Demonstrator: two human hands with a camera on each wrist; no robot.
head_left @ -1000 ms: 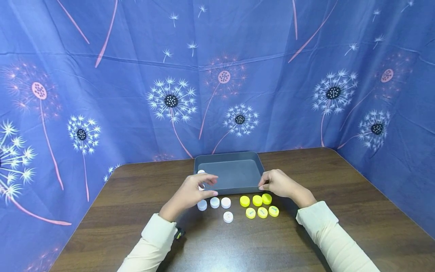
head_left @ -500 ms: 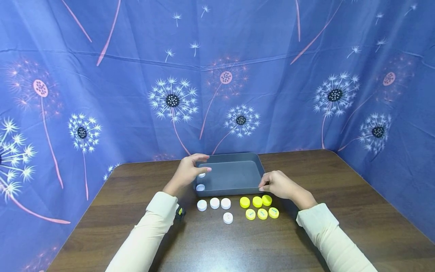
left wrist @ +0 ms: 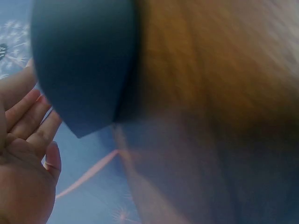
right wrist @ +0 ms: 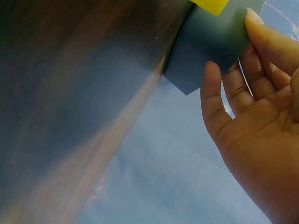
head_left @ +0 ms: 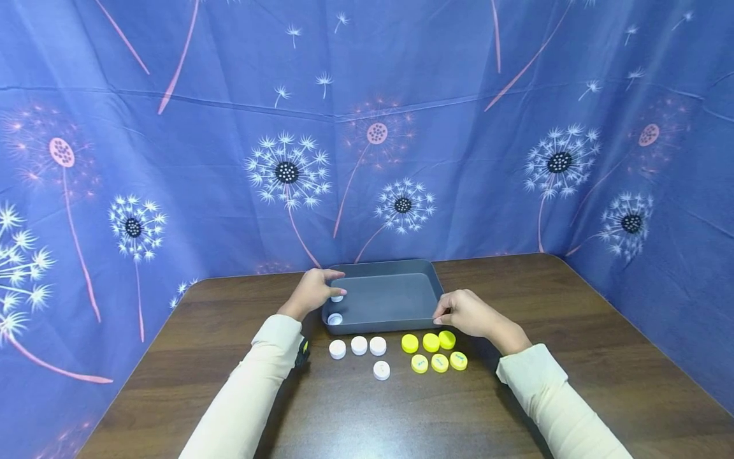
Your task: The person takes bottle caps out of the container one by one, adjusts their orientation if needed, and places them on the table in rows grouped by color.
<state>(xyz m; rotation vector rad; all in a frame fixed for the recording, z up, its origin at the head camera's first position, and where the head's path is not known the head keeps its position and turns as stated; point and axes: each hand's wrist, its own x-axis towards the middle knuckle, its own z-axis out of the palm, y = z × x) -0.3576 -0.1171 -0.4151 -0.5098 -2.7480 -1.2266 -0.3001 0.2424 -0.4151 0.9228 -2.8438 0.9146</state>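
Observation:
A dark grey tray (head_left: 381,298) lies near the table's far edge. Over its left side is my left hand (head_left: 309,293), thumb and forefinger apart, the thumb beside a white bottle cap (head_left: 337,298) inside the tray. Whether it touches cap or rim is hard to tell. Another white cap (head_left: 335,319) lies in the near left corner. My right hand (head_left: 473,312) pinches the tray's near right corner; the right wrist view shows thumb and fingers on either side of the wall (right wrist: 201,56). In the left wrist view, fingers (left wrist: 44,130) extend beside the blurred tray (left wrist: 86,65).
In front of the tray, several white caps (head_left: 359,345) lie to the left and several yellow caps (head_left: 431,342) to the right, on the brown wooden table (head_left: 413,414). A blue dandelion-print cloth (head_left: 470,191) hangs behind and around the table.
My left hand has moved back and left from above the near left corner to the tray's left side, its thumb and forefinger drawing nearer each other. My right hand has stayed at its corner.

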